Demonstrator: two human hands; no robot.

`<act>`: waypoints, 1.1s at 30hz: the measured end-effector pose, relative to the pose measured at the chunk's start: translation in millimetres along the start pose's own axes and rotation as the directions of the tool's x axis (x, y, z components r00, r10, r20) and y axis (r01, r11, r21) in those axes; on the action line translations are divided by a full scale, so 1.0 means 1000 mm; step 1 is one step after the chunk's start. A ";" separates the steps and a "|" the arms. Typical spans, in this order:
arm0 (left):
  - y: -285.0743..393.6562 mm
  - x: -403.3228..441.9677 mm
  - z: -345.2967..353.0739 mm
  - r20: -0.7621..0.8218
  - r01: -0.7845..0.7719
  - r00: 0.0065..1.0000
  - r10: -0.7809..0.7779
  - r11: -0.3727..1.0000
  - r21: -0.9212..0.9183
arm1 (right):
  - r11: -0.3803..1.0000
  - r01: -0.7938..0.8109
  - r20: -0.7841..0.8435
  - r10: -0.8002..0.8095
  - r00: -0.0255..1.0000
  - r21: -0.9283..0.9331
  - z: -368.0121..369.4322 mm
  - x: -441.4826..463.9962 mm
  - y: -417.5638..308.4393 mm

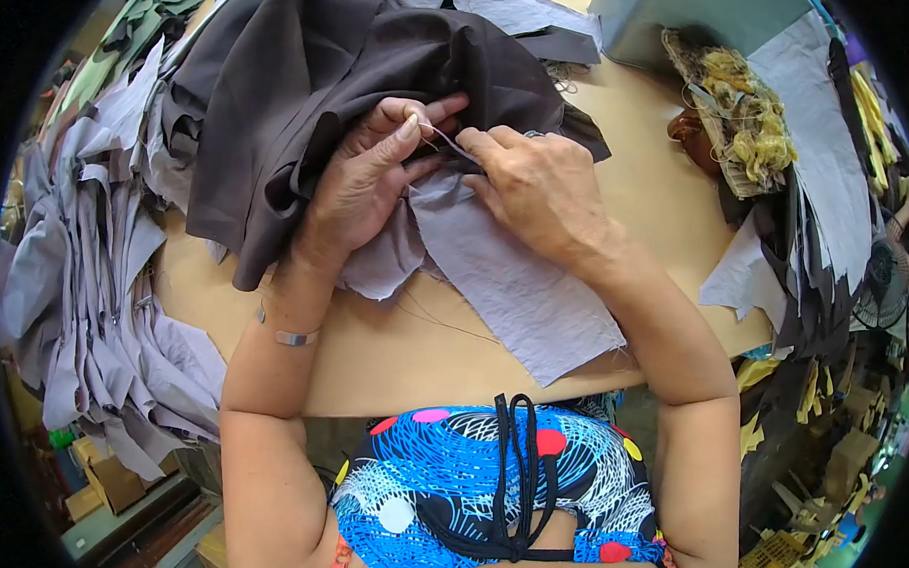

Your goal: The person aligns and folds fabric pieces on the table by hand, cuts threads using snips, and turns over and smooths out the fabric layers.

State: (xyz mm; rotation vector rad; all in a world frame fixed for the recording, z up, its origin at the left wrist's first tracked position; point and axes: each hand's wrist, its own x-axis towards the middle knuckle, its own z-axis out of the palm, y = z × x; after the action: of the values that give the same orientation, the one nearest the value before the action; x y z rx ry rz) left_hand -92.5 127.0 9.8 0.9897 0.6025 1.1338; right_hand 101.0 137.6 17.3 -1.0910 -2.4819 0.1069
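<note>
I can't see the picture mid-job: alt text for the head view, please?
A person's left hand pinches a thin pale strand that runs toward the right hand, amid dark cloth and a grey cloth piece on a tan table. Grey strips drape over its left side; a frayed yellow bundle sits at upper right.

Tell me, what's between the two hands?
In the head view, a thin pale strand runs between the left hand and the right hand, with dark cloth behind. I can't tell whether it's thread.
</note>
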 end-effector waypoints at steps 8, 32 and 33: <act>-0.001 0.000 -0.002 0.084 -0.036 0.996 0.038 0.999 -0.016 | 1.000 0.008 -0.015 -0.007 1.000 0.017 0.009 0.003 0.002; -0.015 -0.027 0.075 0.788 -0.753 0.607 0.105 -0.241 0.612 | 0.993 -0.019 -0.112 0.031 0.993 0.113 -0.004 -0.066 0.038; -0.025 -0.030 0.089 0.780 -0.769 0.621 0.076 -0.134 0.625 | 0.993 -0.015 -0.126 0.030 0.992 0.118 -0.003 -0.066 0.038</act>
State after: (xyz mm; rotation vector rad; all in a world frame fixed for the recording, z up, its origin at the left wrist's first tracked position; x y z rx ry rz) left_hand -18.5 66.4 26.4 2.9665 0.5214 0.7861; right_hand 168.1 116.3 -11.9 -1.0443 -2.3193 0.1810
